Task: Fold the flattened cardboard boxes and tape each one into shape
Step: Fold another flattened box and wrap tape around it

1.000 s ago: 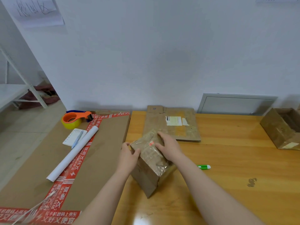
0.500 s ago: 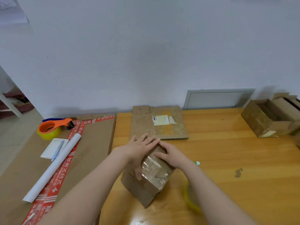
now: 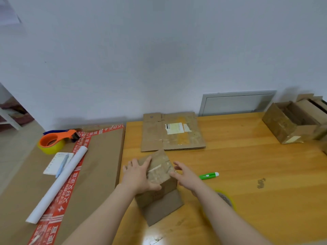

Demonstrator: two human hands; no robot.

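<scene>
Against a white wall [image 3: 159,59], wooden table [image 3: 256,165], left hand [image 3: 139,175] spread flat on small box [image 3: 159,206], right hand [image 3: 185,175] slack-fingered beside it

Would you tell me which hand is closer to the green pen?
Right. The right hand is just left of the green pen; the left hand rests on the box, farther off.

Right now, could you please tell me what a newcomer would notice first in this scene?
The left hand presses flat on a small taped cardboard box in the near middle of the wooden table, the right hand beside it. A flattened box lies just behind, and an orange tape dispenser sits far left.
</scene>
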